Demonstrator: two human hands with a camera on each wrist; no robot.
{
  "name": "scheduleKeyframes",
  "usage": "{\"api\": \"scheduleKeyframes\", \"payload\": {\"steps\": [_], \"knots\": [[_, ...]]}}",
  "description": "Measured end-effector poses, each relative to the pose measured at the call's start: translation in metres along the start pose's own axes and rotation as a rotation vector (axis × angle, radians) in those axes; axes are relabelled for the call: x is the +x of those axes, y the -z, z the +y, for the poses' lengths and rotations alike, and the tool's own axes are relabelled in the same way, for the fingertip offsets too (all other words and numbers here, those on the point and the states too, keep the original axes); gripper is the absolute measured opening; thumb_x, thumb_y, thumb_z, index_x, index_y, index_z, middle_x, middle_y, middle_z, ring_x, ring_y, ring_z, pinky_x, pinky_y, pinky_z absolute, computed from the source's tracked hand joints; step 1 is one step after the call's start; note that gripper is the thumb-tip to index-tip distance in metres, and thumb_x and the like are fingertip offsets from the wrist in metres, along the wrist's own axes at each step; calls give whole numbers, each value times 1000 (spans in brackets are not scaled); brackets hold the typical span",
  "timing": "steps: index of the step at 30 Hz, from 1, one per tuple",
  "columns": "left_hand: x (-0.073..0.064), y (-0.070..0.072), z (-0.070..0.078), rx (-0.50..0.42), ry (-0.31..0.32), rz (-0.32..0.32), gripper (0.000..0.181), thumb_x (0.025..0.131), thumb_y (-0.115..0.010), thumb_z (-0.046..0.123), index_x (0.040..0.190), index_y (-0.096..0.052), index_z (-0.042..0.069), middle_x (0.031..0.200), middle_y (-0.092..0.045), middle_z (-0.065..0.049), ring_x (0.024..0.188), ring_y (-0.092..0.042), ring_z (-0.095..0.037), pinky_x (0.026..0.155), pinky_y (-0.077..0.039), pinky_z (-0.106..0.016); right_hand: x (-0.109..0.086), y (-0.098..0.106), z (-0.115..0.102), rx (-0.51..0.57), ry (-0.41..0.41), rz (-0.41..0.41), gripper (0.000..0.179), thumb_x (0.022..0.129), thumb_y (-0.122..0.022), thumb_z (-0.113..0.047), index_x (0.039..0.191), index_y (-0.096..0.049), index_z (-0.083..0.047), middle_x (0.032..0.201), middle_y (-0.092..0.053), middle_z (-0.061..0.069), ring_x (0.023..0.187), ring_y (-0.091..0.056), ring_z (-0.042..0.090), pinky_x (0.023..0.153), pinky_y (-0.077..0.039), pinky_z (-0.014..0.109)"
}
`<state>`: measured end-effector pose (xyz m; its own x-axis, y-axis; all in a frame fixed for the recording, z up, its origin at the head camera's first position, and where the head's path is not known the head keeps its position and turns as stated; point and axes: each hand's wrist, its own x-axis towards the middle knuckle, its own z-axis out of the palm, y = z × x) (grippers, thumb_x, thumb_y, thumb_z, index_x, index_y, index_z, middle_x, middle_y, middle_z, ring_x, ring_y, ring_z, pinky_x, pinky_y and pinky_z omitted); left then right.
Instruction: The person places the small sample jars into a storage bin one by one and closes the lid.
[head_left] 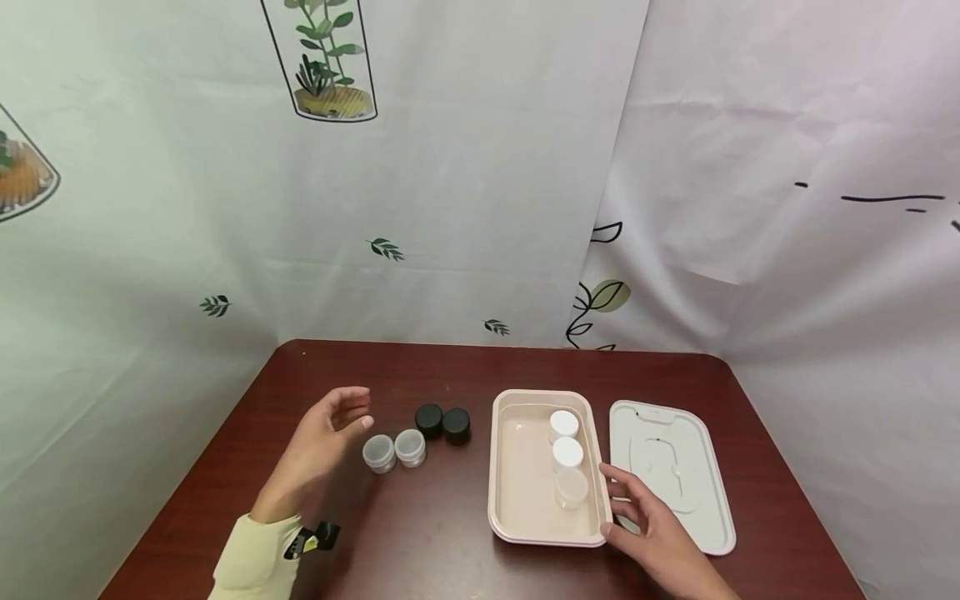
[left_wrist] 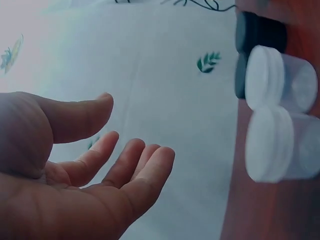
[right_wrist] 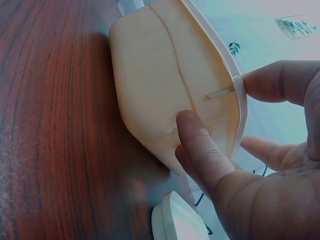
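My left hand [head_left: 322, 437] hovers over the left of the table, fingers loosely bent and holding nothing. Just right of it stand two small clear jars with frosted lids, the left jar [head_left: 378, 454] and the right jar [head_left: 410, 447]. Both clear jars also appear at the right of the left wrist view. My right hand [head_left: 648, 533] touches the right side of a beige plastic container [head_left: 517, 525] near its front corner. In the right wrist view, a fingertip [right_wrist: 190, 122] lies against the outer wall. Inside the container, three small jars [head_left: 567, 454] stand in a row along its right side.
Two black jars [head_left: 442, 423] stand side by side behind the clear ones. The container's flat white lid [head_left: 667, 467] lies on the table to the right. A dark red wooden table [head_left: 420, 533] bears everything, with a printed white cloth [head_left: 465, 167] hanging behind it.
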<state>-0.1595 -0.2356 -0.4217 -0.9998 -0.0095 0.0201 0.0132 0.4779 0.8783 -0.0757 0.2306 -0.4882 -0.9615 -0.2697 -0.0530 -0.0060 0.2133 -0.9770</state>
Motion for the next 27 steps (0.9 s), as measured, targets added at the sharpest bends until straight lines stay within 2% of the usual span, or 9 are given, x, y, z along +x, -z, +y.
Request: {"api": "scheduleKeyframes", "payload": {"steps": [3,7,10,15,19,21,23,27], "knots": [[-2,2,-9,-10,14,3,48,103,-68,8,147,-52,4,149,-58,-20,138,-58,-40,98,-55,-22,0,0,0,-2,-7,3,72,96,-73,-4,159,-38,-4,144,-55,30,119,-69,9,90,-58,23],[-3,1,-23,-44,32,0,49,102,-69,7,148,-52,3,152,-55,-23,140,-56,-40,97,-54,-21,0,0,-1,-5,-19,7,73,96,-74,-5,159,-38,-3,144,-55,29,119,-69,9,90,-58,23],[-3,-3,-34,-70,59,-13,51,101,-69,5,149,-51,3,156,-52,-23,143,-54,-40,103,-54,-28,0,0,-2,-5,-17,6,73,96,-73,-5,159,-38,-3,144,-55,30,119,-69,9,90,-58,23],[-2,-14,-50,-51,85,-52,55,100,-71,4,151,-50,1,155,-52,-25,142,-54,-43,105,-55,-41,0,0,-1,-1,-9,0,74,96,-73,-4,160,-37,-2,144,-54,30,119,-69,11,91,-59,24],[-4,-22,-58,-46,97,-90,59,98,-73,3,152,-49,2,151,-55,-26,135,-58,-42,96,-57,-35,0,-1,0,-1,3,-3,74,96,-73,-4,160,-37,-2,144,-54,31,120,-69,12,91,-59,23],[-4,-24,-60,-65,109,-101,59,97,-73,2,151,-50,2,148,-57,-25,130,-61,-39,88,-55,-28,0,-1,0,-3,10,-3,73,96,-73,-3,159,-37,-2,144,-54,31,120,-69,12,91,-59,23],[-4,-27,-62,-77,118,-111,59,97,-72,1,151,-50,2,146,-58,-24,124,-63,-35,82,-54,-26,0,-1,0,-2,9,-2,73,96,-73,-3,160,-37,-2,143,-54,31,120,-69,12,91,-59,23],[-4,-30,-62,-71,121,-110,56,97,-72,-1,149,-52,2,140,-61,-22,116,-65,-30,79,-54,-26,-1,-1,0,-2,9,-1,73,96,-73,-3,159,-36,-1,143,-54,31,120,-69,11,91,-59,24]]}}
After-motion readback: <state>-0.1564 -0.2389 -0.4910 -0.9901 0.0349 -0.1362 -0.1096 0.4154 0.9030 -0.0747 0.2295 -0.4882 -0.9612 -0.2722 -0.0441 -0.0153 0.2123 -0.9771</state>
